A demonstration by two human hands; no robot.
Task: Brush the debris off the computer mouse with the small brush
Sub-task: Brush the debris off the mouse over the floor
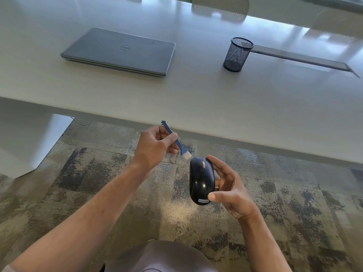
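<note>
Closed laptop (119, 52), seemingly empty mesh cup (237, 54)

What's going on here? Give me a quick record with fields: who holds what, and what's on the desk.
left hand: grips small blue brush, bristles just above the mouse's front
right hand: holds black mouse over the carpet, off the desk
desk: closed laptop, mesh pen cup

Brush poised at the mouse, below the bench edge

Left hand (155, 146) pinches the small blue brush (177, 143), bristles just beside the black mouse (201, 181) gripped by the right hand (231, 191).
</note>
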